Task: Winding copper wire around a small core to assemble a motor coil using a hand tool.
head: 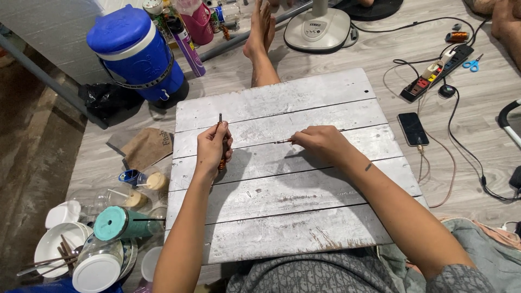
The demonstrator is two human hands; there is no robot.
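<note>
At the far left, used bowls (57, 241) and plastic cups (142, 182) crowd the floor, with a teal-lidded cup (116, 223) lying on its side and a blue water cooler (138, 51) standing beyond them. Beside these, a whitewashed plank board (282, 217) rests across the person's lap. Over its left part, the left hand (213, 149) is closed around a thin rod (220, 120) held upright, its dark tip poking above the fingers and something coppery showing below the palm. A fine strand (282, 141) runs from there to the right hand (320, 142), which pinches its end low against the board; the hands are well apart. Farther right on the floor lie a black phone (412, 129), a power strip (437, 73) and blue-handled scissors (473, 64).
</note>
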